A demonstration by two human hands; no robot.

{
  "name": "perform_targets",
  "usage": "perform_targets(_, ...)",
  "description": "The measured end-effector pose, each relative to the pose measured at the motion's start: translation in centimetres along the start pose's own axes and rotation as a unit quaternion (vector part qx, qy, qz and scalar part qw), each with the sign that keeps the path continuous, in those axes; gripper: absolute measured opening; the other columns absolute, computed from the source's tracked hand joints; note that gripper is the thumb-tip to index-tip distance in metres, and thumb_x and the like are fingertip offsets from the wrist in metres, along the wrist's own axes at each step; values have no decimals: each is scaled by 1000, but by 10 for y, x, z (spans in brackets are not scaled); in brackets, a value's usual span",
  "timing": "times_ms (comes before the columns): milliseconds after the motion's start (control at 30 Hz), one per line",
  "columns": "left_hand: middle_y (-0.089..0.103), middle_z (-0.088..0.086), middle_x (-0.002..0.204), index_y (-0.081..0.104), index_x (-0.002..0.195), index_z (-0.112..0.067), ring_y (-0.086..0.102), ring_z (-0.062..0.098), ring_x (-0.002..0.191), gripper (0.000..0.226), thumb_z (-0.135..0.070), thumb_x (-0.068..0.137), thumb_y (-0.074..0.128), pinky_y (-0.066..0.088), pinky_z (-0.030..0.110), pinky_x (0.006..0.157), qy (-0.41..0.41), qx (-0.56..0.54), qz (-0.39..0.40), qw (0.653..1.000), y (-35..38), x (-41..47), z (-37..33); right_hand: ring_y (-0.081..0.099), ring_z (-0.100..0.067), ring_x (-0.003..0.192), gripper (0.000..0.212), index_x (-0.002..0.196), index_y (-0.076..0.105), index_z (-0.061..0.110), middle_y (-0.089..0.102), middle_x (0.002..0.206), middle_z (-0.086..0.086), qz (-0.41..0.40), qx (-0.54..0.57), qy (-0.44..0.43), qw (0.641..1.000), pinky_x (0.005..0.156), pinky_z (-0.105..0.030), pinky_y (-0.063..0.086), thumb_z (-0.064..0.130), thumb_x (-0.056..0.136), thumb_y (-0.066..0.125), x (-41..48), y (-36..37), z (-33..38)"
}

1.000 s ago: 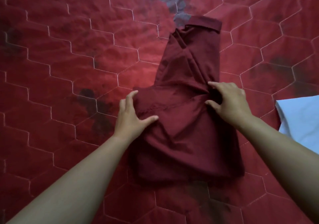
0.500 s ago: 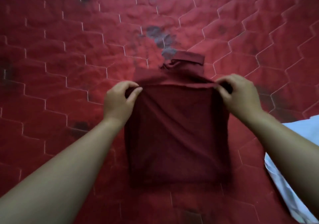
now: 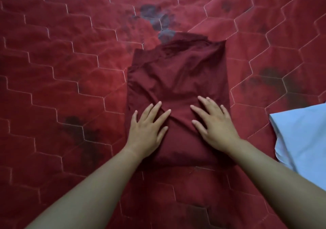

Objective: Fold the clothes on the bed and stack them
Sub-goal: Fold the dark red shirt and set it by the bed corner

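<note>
A dark maroon garment (image 3: 178, 73) lies folded into a rough rectangle in the middle of the red quilted bed cover (image 3: 61, 70). My left hand (image 3: 147, 129) rests flat on its near left part, fingers spread. On the near right part my right hand (image 3: 214, 123) also presses flat with fingers apart. Neither hand grips the cloth. The garment's surface shows creases running from the hands toward its far edge.
A light blue cloth (image 3: 301, 137) lies at the right edge, apart from the maroon garment. The bed cover has white hexagon stitching and dark blotches, one (image 3: 157, 17) just beyond the garment's far edge.
Both hands pinched the garment's edge, carried it over toward the far side, then let go. They now lie flat on the folded garment, which is shorter than before.
</note>
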State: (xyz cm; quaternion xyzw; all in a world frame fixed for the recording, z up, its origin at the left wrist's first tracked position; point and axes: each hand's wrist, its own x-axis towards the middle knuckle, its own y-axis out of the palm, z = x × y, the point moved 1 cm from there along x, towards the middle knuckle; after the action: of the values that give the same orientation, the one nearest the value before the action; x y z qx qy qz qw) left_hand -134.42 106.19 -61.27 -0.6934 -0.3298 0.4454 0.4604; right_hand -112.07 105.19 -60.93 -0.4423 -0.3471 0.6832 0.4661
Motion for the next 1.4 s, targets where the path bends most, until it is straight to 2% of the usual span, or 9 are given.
perform_targets(167,28,1,152,32,141,-37,28,21,138,51,-46,91,33,24,56,105,26,0,-60,998,0,-23,-1,22,-30,141,51,139,43,16,28,152,-7,-94,49,58,993,110,-51,27,29,90,56,-28,1,-8)
perform_targets(267,13,-3,157,19,143,-45,13,20,143,53,-53,92,27,16,57,108,24,14,-2,1000,10,-46,7,15,-23,144,54,144,33,30,18,156,0,1,-7,-18,1000,113,-47,19,41,93,46,-55,14,0)
perform_targets(367,5,-4,158,14,144,-46,2,19,145,56,-54,91,28,12,59,109,-27,1,26,999,12,-67,15,8,-22,145,55,146,27,33,11,158,3,14,-24,77,997,113,-48,16,44,94,41,-78,19,-7)
perform_targets(433,23,0,154,32,142,-37,17,23,142,54,-47,90,41,16,61,107,-27,-12,-11,1000,3,-75,9,20,-30,141,53,141,40,21,27,153,-6,-52,17,110,992,110,-51,22,36,92,52,-88,16,-5)
perform_targets(567,59,3,118,62,115,-23,57,25,110,34,-29,82,66,39,49,92,36,-42,-89,994,0,-96,-4,50,-31,119,40,119,61,10,54,128,-12,-67,54,-41,995,94,-48,46,27,83,68,-106,19,11)
perform_targets(667,57,2,121,61,119,-20,56,23,109,40,-29,81,68,45,38,83,35,-85,-32,995,8,-111,-5,53,-29,115,44,115,63,11,56,123,-10,-15,37,-56,998,92,-43,46,24,75,76,-115,26,14)
perform_targets(800,51,4,133,53,130,-21,49,23,120,53,-23,79,69,43,39,89,14,-67,-27,997,19,-114,-3,53,-31,115,40,113,65,8,58,123,-11,-54,38,6,998,92,-43,42,9,73,73,-106,29,5)
perform_targets(933,63,4,111,63,113,-14,60,29,95,28,-10,86,57,47,40,72,4,-86,-77,993,10,-103,-5,57,-30,99,16,101,66,12,63,107,-6,-90,56,22,994,79,-39,42,16,88,59,-98,22,8)
perform_targets(1400,63,-3,92,60,99,-20,60,21,86,17,-18,84,52,47,34,68,15,-197,25,980,-70,-212,-47,65,-26,77,9,94,66,16,68,85,-1,68,86,-42,993,62,-37,49,22,90,60,-225,-64,39)
